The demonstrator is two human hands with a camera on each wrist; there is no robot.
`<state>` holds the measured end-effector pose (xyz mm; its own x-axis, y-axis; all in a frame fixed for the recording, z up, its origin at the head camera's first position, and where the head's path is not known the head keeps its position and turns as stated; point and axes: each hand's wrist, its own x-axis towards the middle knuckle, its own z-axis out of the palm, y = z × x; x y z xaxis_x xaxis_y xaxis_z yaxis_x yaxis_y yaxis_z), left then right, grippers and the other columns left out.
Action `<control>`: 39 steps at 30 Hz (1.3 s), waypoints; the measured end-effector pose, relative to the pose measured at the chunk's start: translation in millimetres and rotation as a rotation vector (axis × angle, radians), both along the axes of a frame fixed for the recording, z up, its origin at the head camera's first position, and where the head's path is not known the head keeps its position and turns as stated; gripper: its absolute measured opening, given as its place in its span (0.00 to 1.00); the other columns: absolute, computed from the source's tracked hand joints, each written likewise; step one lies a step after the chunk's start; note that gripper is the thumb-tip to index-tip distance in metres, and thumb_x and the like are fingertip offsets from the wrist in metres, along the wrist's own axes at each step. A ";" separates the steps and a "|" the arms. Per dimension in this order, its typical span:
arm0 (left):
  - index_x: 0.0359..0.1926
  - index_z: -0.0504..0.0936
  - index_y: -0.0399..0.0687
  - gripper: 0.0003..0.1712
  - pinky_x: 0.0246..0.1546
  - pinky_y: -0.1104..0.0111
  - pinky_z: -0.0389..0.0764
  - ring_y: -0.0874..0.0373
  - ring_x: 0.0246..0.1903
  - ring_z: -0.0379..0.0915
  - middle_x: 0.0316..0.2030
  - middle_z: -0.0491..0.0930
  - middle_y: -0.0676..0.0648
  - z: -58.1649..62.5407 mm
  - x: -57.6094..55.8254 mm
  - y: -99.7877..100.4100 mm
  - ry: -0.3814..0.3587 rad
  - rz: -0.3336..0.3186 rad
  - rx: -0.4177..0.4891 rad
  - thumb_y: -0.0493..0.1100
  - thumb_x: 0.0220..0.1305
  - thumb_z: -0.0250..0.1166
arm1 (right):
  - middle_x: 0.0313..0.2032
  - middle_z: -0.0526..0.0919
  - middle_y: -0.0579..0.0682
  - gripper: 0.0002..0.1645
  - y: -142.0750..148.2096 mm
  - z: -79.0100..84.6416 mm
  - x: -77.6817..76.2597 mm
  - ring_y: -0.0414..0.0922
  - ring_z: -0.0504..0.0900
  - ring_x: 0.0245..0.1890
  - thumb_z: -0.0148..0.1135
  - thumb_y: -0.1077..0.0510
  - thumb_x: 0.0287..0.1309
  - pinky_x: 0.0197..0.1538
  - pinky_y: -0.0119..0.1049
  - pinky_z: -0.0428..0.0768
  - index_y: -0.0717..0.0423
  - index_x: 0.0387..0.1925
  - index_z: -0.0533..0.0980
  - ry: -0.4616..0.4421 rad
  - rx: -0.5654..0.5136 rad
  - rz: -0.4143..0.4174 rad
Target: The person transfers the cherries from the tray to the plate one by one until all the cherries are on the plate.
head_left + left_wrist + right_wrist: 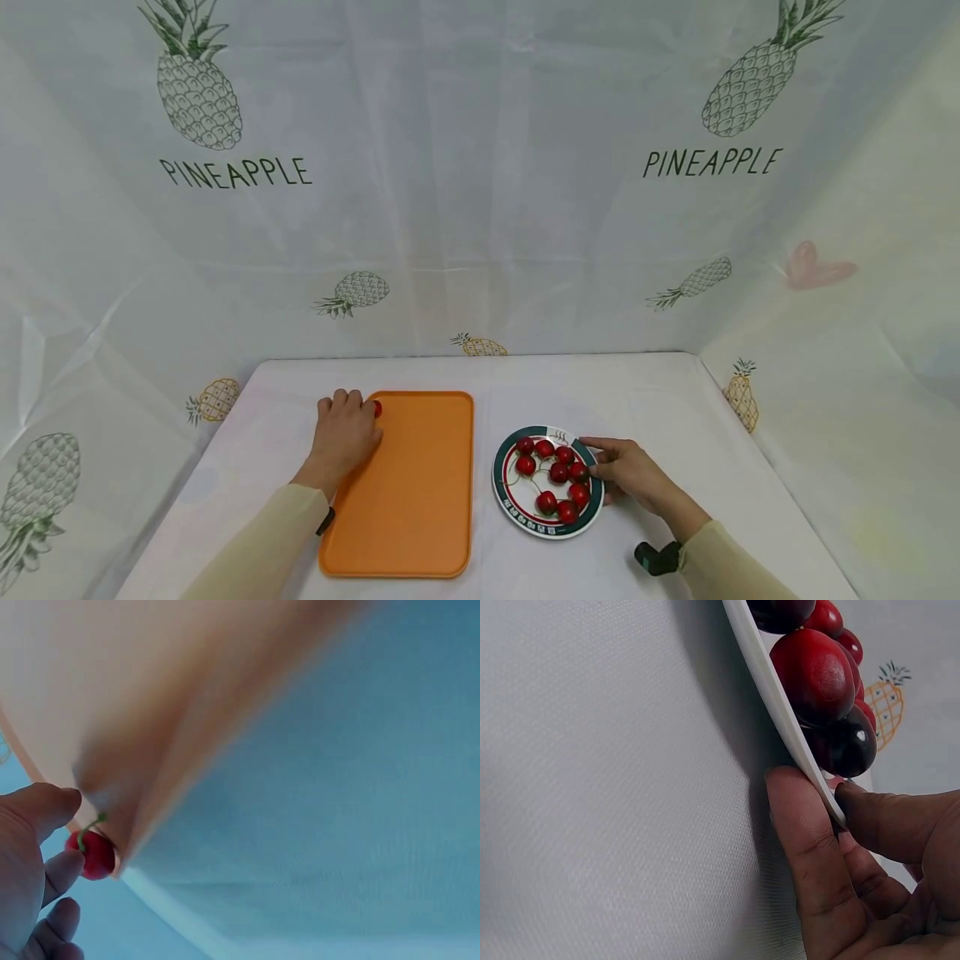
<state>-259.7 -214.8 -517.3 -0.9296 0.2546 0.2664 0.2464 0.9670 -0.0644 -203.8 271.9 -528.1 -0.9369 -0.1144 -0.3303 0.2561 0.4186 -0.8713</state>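
A red cherry (97, 855) with a short green stem sits at the far left corner of the orange tray (408, 483). My left hand (345, 437) reaches over that corner. In the left wrist view one fingertip touches the cherry, while the thumb stands apart above it. To the right of the tray is a round plate (517, 518) with a dark green rim, bearing several dark red cherries (558, 473). My right hand (633, 475) pinches the plate's right edge, thumb on top and fingers underneath, as the right wrist view shows.
A white cloth covers the table (637, 392). Behind it and on both sides hangs a pale curtain (480, 208) printed with pineapples. A dark band (658, 558) is worn on the right wrist, by the sleeve.
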 end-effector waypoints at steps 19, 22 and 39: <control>0.35 0.81 0.39 0.11 0.50 0.44 0.65 0.42 0.42 0.62 0.35 0.71 0.42 -1.5 -0.1 -6.2 -0.001 0.010 -0.072 0.43 0.70 0.65 | 0.39 0.77 0.57 0.33 -0.4 2.0 0.1 0.48 0.82 0.27 0.63 0.70 0.67 0.30 0.41 0.86 0.58 0.72 0.73 -0.005 -0.002 -0.005; 0.35 0.82 0.39 0.10 0.51 0.44 0.66 0.42 0.42 0.63 0.35 0.71 0.42 -2.9 -0.8 -6.8 0.005 0.009 -0.078 0.43 0.70 0.66 | 0.39 0.77 0.57 0.33 -0.8 2.0 0.1 0.48 0.81 0.26 0.63 0.70 0.67 0.30 0.41 0.86 0.58 0.72 0.73 -0.006 -0.001 -0.007; 0.39 0.82 0.39 0.03 0.50 0.45 0.65 0.41 0.42 0.61 0.36 0.71 0.41 -10.0 -3.5 -8.6 0.047 -0.014 -0.062 0.35 0.73 0.65 | 0.39 0.77 0.57 0.33 -2.6 1.7 0.6 0.49 0.82 0.27 0.64 0.71 0.66 0.30 0.41 0.86 0.58 0.71 0.74 -0.001 0.010 -0.021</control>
<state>-263.2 -223.4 -527.3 -0.9128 0.2846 0.2931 0.2550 0.9574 -0.1355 -203.3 269.3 -526.3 -0.9386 -0.0912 -0.3326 0.2662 0.4216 -0.8668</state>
